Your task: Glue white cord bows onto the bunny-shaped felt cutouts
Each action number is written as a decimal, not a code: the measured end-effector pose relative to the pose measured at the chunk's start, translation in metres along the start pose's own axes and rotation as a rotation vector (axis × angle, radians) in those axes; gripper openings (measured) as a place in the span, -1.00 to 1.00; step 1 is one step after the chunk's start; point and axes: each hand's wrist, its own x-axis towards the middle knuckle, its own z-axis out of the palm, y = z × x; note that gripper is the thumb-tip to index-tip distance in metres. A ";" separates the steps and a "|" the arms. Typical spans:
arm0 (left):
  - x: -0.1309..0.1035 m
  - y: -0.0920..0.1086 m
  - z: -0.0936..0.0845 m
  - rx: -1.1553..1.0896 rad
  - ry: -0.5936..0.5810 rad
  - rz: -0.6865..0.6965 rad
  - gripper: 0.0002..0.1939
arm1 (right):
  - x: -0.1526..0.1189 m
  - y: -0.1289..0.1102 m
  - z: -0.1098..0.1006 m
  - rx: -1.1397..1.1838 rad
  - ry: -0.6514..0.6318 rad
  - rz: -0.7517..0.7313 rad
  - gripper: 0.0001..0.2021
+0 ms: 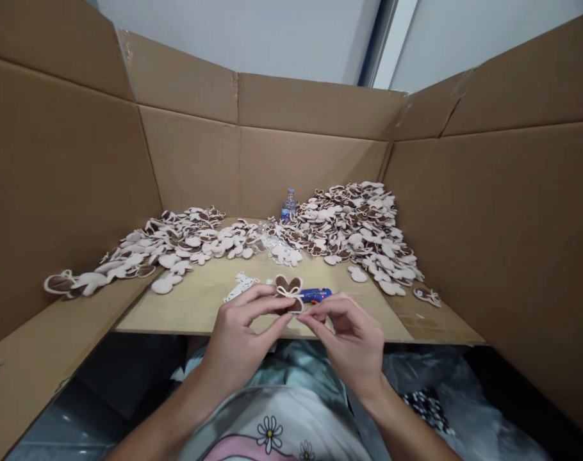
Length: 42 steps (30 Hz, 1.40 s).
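My left hand (248,320) holds a brown felt bunny-head piece (289,284) with a pale border and a cream string bow, ears pointing up. Its thumb and fingers close on the left and lower side of the piece. My right hand (346,330) is pinched at the lower right edge of the bunny piece; whatever lies between those fingertips is too small to make out. Just behind the right fingers lies a blue glue gun (316,295), partly hidden. White dotted strips (242,286) rest on the board behind my left hand.
Bunny pieces are heaped at the left (176,246) and higher at the right (353,224). A water bottle (288,206) and clear plastic wrap (272,238) stand between the heaps. Cardboard walls (311,153) enclose the wooden board (214,272) on three sides.
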 end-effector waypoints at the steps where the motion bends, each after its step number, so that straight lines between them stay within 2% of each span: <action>1: 0.000 0.001 0.000 -0.004 -0.003 -0.003 -0.81 | 0.000 0.000 0.000 0.020 0.002 0.023 -0.82; 4: 0.000 0.004 -0.002 -0.028 -0.012 -0.020 -0.82 | 0.001 -0.003 0.000 0.077 0.010 0.112 -0.86; 7: 0.001 0.009 -0.003 -0.092 -0.044 -0.055 -0.84 | 0.005 -0.008 -0.001 0.158 0.003 0.267 -0.85; 11: 0.004 0.011 -0.005 -0.230 -0.113 -0.110 -0.88 | 0.014 -0.002 -0.002 0.368 -0.067 0.532 -0.72; 13: 0.006 0.010 -0.006 -0.259 -0.141 -0.138 -0.88 | 0.018 0.005 -0.004 0.468 -0.133 0.604 -0.65; 15: 0.008 0.007 -0.006 -0.254 -0.156 -0.166 -0.88 | 0.022 0.012 -0.007 0.518 -0.200 0.597 -0.61; 17: 0.010 0.004 -0.007 -0.242 -0.176 -0.187 -0.86 | 0.025 0.016 -0.012 0.502 -0.263 0.528 -0.64; 21: 0.012 0.001 -0.008 -0.243 -0.236 -0.214 -0.82 | 0.026 0.016 -0.018 0.365 -0.392 0.365 -0.73; 25: 0.011 0.000 -0.006 -0.276 -0.232 -0.287 -0.88 | 0.024 0.016 -0.019 0.271 -0.440 0.304 -0.75; 29: 0.009 -0.004 -0.001 -0.334 -0.219 -0.366 -0.86 | 0.023 0.017 -0.018 0.238 -0.474 0.292 -0.76; 34: 0.009 -0.007 0.001 -0.292 -0.222 -0.401 -0.89 | 0.023 0.015 -0.019 0.237 -0.522 0.330 -0.78; 42: 0.007 -0.013 0.001 -0.280 -0.297 -0.309 -0.92 | 0.021 0.020 -0.013 0.259 -0.487 0.428 -0.72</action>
